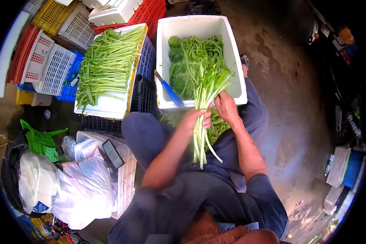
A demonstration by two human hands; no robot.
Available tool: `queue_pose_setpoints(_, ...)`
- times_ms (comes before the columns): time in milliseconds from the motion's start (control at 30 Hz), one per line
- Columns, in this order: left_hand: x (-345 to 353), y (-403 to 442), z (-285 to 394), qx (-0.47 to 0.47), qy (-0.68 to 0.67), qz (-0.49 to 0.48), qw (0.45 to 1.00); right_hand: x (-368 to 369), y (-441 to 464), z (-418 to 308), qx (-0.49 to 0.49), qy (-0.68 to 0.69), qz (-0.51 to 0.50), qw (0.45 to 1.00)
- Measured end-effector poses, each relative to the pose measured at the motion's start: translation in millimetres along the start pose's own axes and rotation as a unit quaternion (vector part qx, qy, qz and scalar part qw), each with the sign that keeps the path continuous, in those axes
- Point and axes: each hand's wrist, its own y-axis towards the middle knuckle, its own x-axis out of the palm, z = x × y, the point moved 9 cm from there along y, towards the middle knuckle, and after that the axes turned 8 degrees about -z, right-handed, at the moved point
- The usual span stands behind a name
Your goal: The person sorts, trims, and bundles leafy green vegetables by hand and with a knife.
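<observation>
My left hand (191, 121) is closed around the stems of a bunch of water spinach (203, 95), leaves pointing away from me and pale stem ends hanging toward my lap. Closed fingers of my right hand (227, 107) touch the right side of the same bunch, just below its leaves. Behind the bunch stands a white foam box (239, 77) holding more loose greens (203, 49) and several round green fruits or vegetables (176, 55). A knife with a blue handle (171, 92) rests across the box's left near corner. More greens (219, 126) lie below my hands between my legs.
At left, a white foam tray (103, 106) bears stems laid in rows, on top of dark crates (140, 95). Stacked plastic baskets (55, 67) stand beyond it. White plastic bags (85, 191), a green plastic piece (42, 142) and a scale-like display (113, 153) are beside my left leg.
</observation>
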Motion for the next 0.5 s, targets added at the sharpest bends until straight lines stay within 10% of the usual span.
queue_pose_setpoints(100, 1.9, -1.6, 0.8, -0.001, 0.018, -0.014, 1.000, -5.4, 0.1, 44.1, 0.017, -0.013, 0.042, 0.999)
queue_pose_setpoints(467, 1.1, -3.7, 23.6, 0.041, 0.100, 0.073, 0.991, 37.0, -98.8, -10.6, 0.042, -0.197, -0.428, 0.881)
queue_pose_setpoints(500, 1.5, -4.4, 22.9, 0.039, 0.104, 0.072, 0.991, 19.7, -85.6, -21.8, 0.022, -0.161, -0.328, 0.931)
